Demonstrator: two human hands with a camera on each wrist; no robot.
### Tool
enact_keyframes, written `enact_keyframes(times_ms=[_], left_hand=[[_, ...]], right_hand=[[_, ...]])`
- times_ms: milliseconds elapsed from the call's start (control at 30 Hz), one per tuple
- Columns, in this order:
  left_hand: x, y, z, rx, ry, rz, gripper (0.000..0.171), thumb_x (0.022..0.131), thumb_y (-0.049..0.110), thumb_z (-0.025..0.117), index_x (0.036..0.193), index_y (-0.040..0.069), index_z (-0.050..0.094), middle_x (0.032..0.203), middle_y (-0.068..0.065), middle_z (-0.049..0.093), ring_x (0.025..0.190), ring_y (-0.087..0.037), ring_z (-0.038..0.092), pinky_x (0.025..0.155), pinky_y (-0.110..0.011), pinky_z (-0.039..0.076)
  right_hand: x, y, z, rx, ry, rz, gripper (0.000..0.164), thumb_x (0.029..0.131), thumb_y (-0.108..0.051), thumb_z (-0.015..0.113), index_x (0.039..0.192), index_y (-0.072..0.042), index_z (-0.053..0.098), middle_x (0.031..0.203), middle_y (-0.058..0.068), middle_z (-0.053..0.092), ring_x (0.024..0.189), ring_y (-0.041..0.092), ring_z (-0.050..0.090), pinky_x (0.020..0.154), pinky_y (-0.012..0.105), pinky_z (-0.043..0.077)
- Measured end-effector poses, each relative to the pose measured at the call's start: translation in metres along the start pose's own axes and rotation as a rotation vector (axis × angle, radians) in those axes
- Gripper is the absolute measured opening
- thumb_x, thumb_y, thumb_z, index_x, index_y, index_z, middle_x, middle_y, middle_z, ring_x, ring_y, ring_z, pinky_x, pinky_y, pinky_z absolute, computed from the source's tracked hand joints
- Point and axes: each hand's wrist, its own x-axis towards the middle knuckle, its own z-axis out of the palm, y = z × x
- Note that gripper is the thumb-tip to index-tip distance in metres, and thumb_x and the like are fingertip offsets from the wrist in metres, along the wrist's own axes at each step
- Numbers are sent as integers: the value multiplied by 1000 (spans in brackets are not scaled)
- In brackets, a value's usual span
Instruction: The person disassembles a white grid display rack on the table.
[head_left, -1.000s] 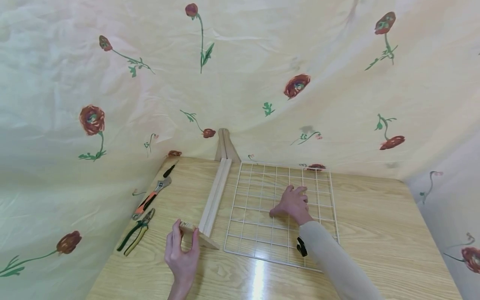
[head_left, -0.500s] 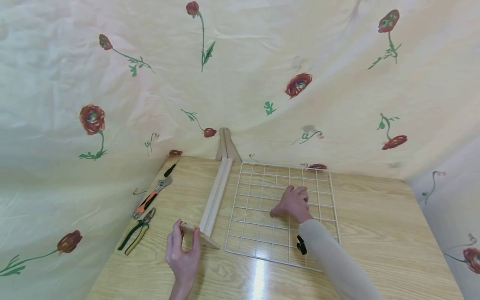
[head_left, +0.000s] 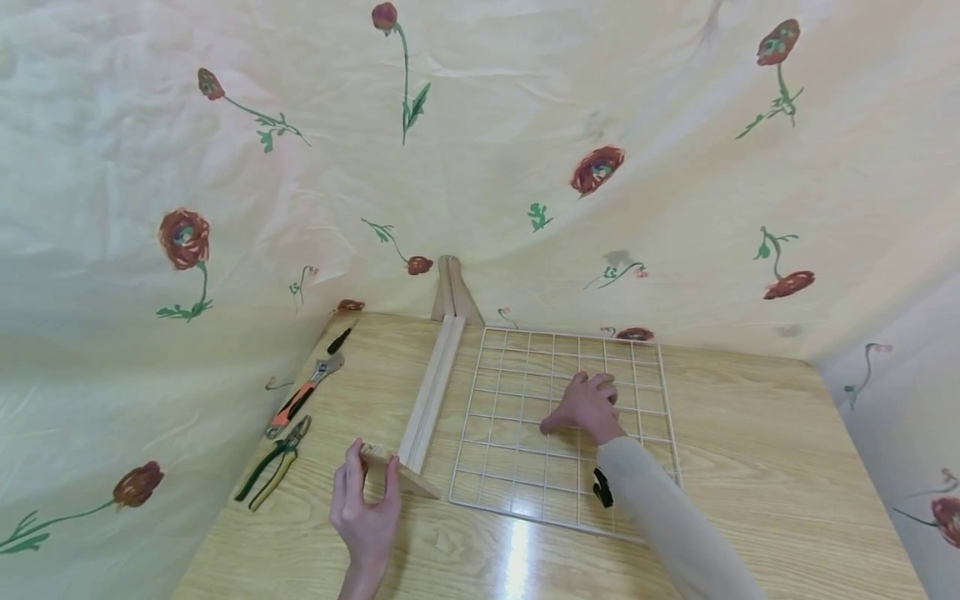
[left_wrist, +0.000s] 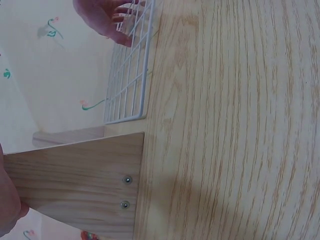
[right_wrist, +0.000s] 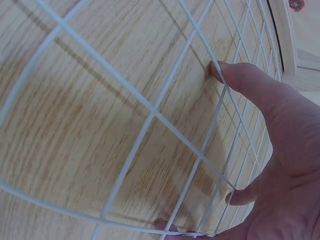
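Note:
My left hand [head_left: 365, 517] pinches the upper end of a wooden end panel [head_left: 401, 471], thumb on one side and fingers on the other. The panel stands on edge on the table; the left wrist view shows two metal screws [left_wrist: 126, 192] near its lower edge. A long wooden bar [head_left: 431, 396] runs from it to a second wooden end panel [head_left: 455, 292] by the back wall. My right hand [head_left: 588, 408] rests with spread, slightly bent fingers on a white wire grid [head_left: 501, 390]. In the right wrist view its thumb [right_wrist: 245, 80] reaches through the mesh.
Along the table's left edge lie pliers [head_left: 279, 462] with green and yellow handles, an orange-handled adjustable wrench [head_left: 303, 396] and a small black-handled tool [head_left: 340, 340]. Flowered cloth [head_left: 480, 167] hangs behind the wooden table [head_left: 750, 433] and at its sides.

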Motion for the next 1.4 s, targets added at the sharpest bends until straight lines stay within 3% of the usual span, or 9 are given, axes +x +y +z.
enact_keyframes(times_ms=[367,600,800,1000,1233,1400], left_hand=[[1,2,-1,2,-4,-2,51,93,35,72,115,-11,66,80,-20,63,64,-31,64,75,-7,49],[0,1,-2,7,-15,-3,52,93,36,72,116,-11,66,78,-19,62,64,-31,63,69,-12,53],[2,1,-2,15,-16,1,52,94,37,71,116,-10,66,79,-19,63,65,-30,64,55,-31,56],[1,-1,-1,6,-22,-2,53,94,37,71,117,-10,66,81,-20,63,66,-31,64,72,-10,52],[1,-2,-2,4,-33,-5,52,93,36,71,117,-10,66,81,-20,64,65,-31,64,56,-32,57],[2,-1,-2,-4,-48,-14,52,92,33,71,119,-10,65,82,-20,64,66,-31,62,64,-21,55]], right_hand=[[3,3,1,21,-27,22,137,65,-55,89,151,16,8,145,52,-5,128,66,18,90,75,43],[3,3,1,31,-26,26,136,64,-55,90,150,15,11,145,52,-5,128,66,17,86,76,45],[4,2,2,31,-29,29,137,64,-56,90,151,15,11,145,52,-4,131,66,14,85,76,45],[1,1,1,36,-22,21,135,64,-55,90,150,16,14,145,52,-3,131,66,15,84,76,46],[0,2,2,44,-23,18,135,63,-55,90,150,16,14,146,51,-2,132,65,15,84,73,47],[0,3,1,40,-21,26,136,63,-57,90,150,15,14,146,51,-1,131,65,15,83,73,47]])
